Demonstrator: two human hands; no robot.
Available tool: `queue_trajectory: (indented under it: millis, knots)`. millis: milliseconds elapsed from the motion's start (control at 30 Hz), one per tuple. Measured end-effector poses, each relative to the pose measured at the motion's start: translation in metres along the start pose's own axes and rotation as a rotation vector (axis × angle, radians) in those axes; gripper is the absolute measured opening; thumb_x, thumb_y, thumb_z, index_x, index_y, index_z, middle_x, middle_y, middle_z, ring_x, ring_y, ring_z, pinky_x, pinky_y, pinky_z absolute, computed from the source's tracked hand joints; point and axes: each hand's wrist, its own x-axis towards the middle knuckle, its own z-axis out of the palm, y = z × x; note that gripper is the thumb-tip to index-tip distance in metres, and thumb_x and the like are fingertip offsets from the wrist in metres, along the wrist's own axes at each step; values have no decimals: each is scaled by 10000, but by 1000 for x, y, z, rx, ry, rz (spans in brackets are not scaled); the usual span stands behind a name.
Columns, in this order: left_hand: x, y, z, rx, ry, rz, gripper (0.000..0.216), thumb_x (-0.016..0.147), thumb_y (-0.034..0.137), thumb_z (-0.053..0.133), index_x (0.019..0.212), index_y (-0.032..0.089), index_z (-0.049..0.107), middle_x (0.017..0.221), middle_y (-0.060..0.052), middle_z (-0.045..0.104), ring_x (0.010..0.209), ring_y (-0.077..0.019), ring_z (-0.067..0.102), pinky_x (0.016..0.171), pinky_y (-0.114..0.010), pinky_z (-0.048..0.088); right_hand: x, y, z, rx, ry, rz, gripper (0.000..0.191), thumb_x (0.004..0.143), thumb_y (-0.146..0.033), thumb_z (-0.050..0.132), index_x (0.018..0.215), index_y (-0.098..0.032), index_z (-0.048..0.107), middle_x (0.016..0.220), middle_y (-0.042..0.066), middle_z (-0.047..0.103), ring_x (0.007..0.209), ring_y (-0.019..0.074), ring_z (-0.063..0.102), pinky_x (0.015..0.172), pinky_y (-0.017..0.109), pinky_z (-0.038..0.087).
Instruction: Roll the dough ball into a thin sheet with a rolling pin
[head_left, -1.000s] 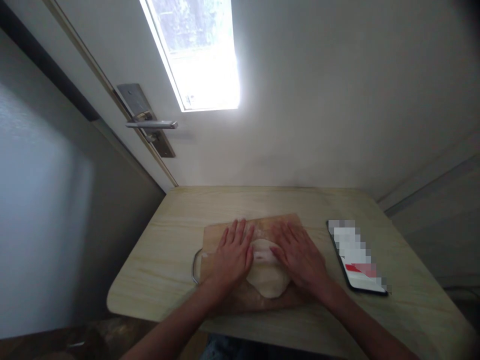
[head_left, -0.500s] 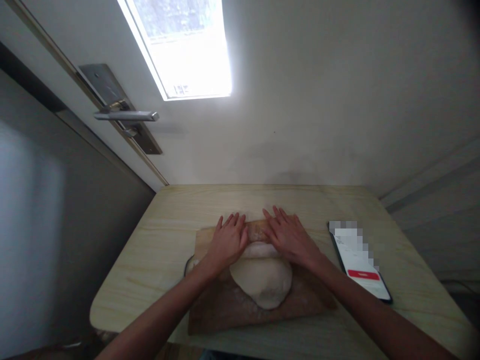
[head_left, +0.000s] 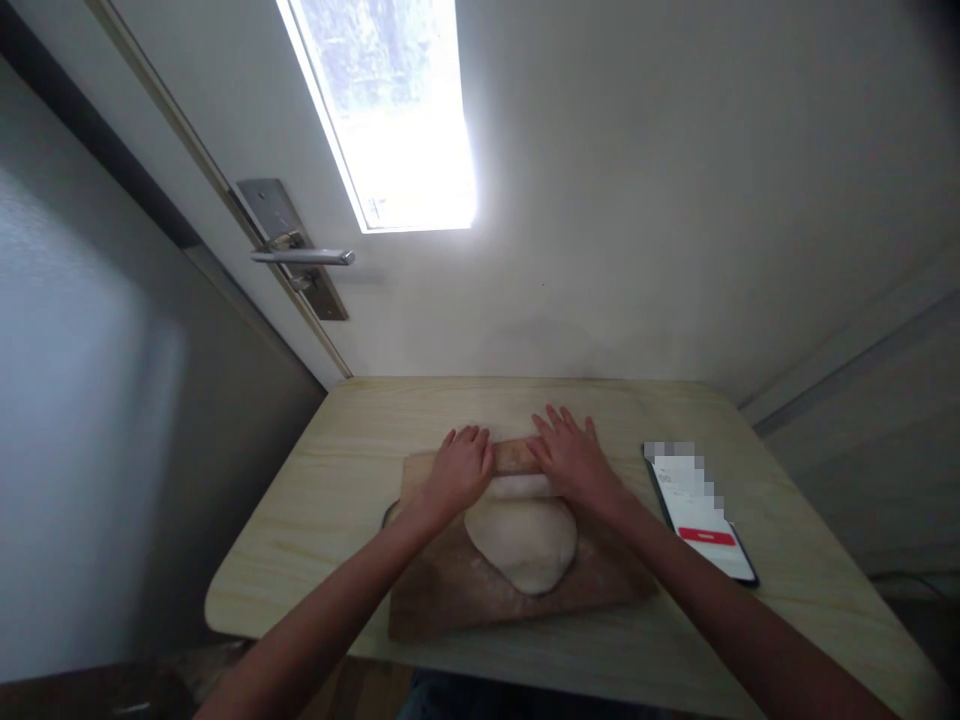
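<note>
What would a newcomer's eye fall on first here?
Probably the glaring window pane in the pale door, upper left of centre, by far the brightest patch. Next comes the pale, flattened dough on the wooden board, low in the middle, with the left hand and right hand at its far side. A phone with a lit screen lies on the table, right of the board.

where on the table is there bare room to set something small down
Bare table shows left of the cutting board, in a strip between board and door, and right of the phone. The board is crowded: dough in the middle, left hand and right hand at its far end.
</note>
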Motion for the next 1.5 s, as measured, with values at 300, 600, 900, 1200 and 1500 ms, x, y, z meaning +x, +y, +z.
queue_trajectory:
  millis: [300, 600, 900, 1200, 1500]
  knots:
    - [-64, 27, -8, 49, -85, -25, 439, 875, 274, 227, 1260, 103, 348, 1341, -130, 334, 1244, -222, 274, 985, -397, 278, -61, 4, -13, 33, 4, -107, 528, 864, -397, 235, 1277, -91, 359, 1267, 126, 444, 1175, 212, 383, 981, 371, 282]
    - [-53, 26, -3, 88, -9, -107, 457, 833, 262, 296, 1279, 170, 336, 1352, -86, 329, 1263, -244, 227, 991, -436, 265, -44, -3, -4, -14, 49, -43, 502, 861, -345, 252, 1309, -127, 308, 1317, 111, 380, 1216, 223, 318, 996, 398, 231]
    - [-20, 11, -2, 28, -72, -124, 453, 855, 289, 266, 1296, 191, 300, 1350, -78, 335, 1238, -254, 282, 973, -448, 276, -7, 4, 3, 11, -79, -12, 527, 856, -384, 231, 1339, -174, 230, 1343, 114, 336, 1230, 255, 284, 965, 479, 225]
    - [4, 1, -2, 22, -40, -101, 422, 878, 282, 221, 1229, 121, 393, 1276, -127, 431, 1157, -229, 410, 954, -390, 308, 11, 5, 10, 28, 5, 14, 512, 867, -361, 202, 1333, -151, 236, 1333, 123, 353, 1234, 241, 275, 979, 492, 176]
    - [30, -10, -2, -14, 13, -66, 391, 880, 234, 200, 1013, 106, 545, 1021, -110, 599, 992, -179, 531, 869, -310, 377, 32, 7, 9, -2, 89, 105, 467, 876, -355, 229, 1233, -103, 396, 1294, 139, 406, 1188, 241, 341, 969, 443, 209]
